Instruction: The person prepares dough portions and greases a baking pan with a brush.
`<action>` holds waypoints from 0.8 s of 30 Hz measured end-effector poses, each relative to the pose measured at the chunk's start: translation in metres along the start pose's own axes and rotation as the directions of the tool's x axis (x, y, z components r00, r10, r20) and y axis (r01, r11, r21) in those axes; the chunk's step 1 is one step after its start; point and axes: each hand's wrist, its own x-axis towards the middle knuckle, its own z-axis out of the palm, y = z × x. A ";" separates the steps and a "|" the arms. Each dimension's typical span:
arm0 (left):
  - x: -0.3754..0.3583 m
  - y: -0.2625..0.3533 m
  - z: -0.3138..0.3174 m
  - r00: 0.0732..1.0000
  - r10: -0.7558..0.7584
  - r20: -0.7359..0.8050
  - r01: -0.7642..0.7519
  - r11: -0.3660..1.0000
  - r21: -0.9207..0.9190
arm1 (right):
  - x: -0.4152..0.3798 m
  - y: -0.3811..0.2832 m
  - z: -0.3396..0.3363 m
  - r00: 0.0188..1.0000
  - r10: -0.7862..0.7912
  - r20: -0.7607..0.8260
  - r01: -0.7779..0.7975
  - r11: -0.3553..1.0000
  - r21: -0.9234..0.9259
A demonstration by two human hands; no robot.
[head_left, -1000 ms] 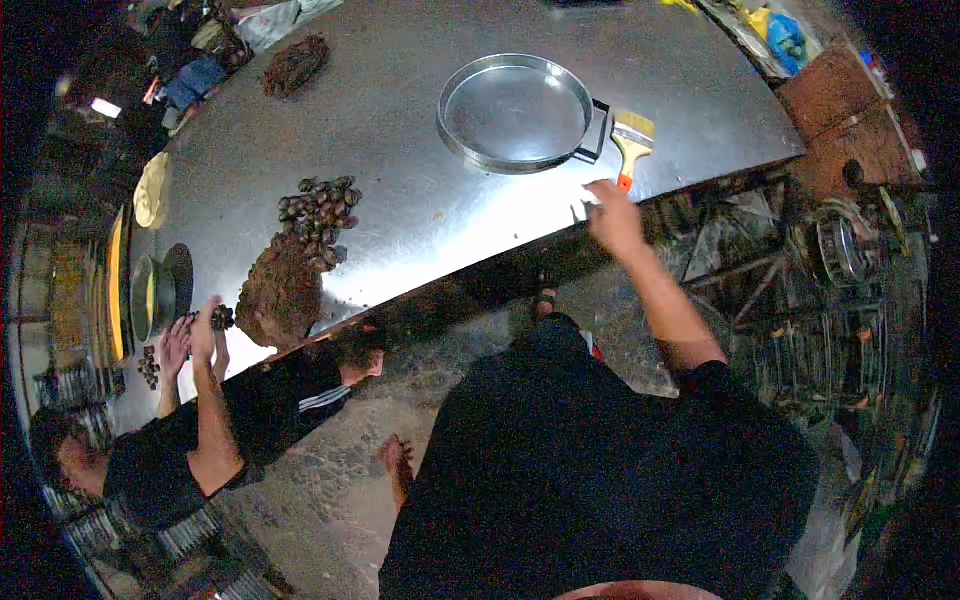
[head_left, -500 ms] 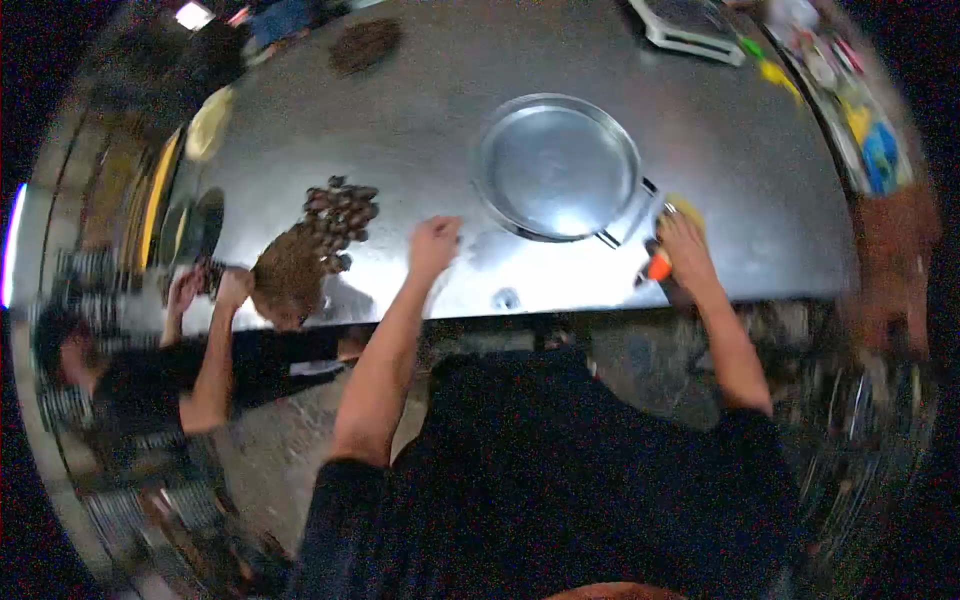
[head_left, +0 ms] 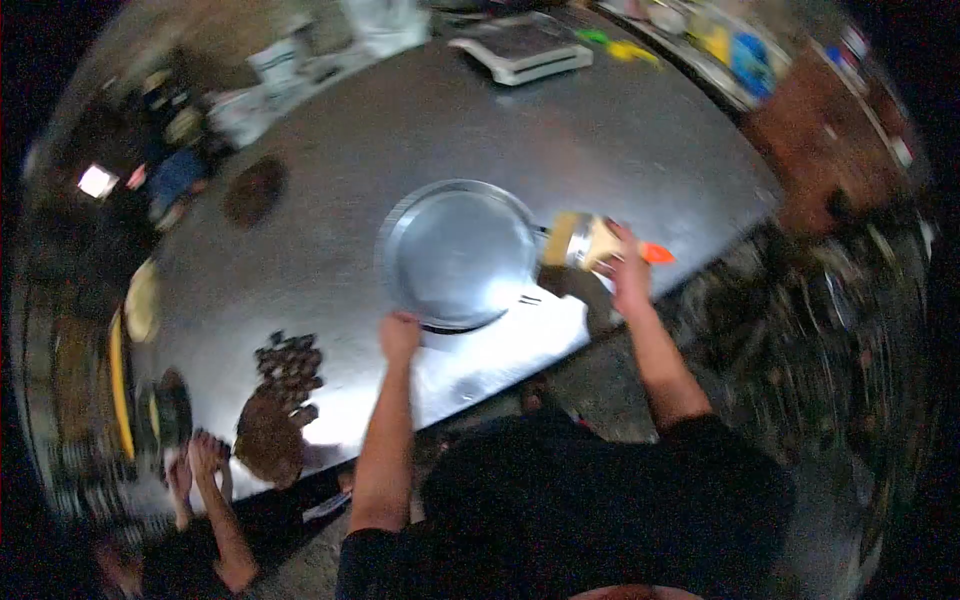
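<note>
A wide, round, shallow metal pan (head_left: 455, 255) sits on the steel table, its handle on the right side. My left hand (head_left: 401, 338) is closed at the pan's near left rim, fingers pinched on the edge. In my right hand (head_left: 628, 272) is a broad paintbrush (head_left: 590, 243) with a pale handle, a metal band and an orange end. Its bristles point left, close to the pan's handle side and raised over the table.
On the steel table (head_left: 340, 230), a pile of small round brown pieces (head_left: 288, 370) lies beside a brown mound (head_left: 268, 440) at the left. Another person's hands (head_left: 200, 460) work near it. A scale (head_left: 525, 50) stands at the back, and a dark round patch (head_left: 255, 190) lies far left.
My right hand has lifted the brush off the table and brought it beside the pan. My left hand has moved to the pan's rim. The camera view has turned.
</note>
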 end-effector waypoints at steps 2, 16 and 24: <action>0.003 -0.023 0.010 0.990 -0.096 -0.104 0.110 0.984 0.142 | -0.010 -0.006 0.017 0.982 0.074 0.175 -0.051 0.990 -0.133; -0.085 -0.002 -0.071 0.897 -0.380 0.225 0.441 0.766 -0.468 | -0.054 0.169 0.254 0.501 0.132 0.855 0.731 0.466 -0.500; -0.067 -0.025 -0.056 0.926 -0.347 0.149 0.378 0.839 -0.392 | 0.007 0.154 0.189 0.282 -0.087 0.956 0.959 0.041 -0.279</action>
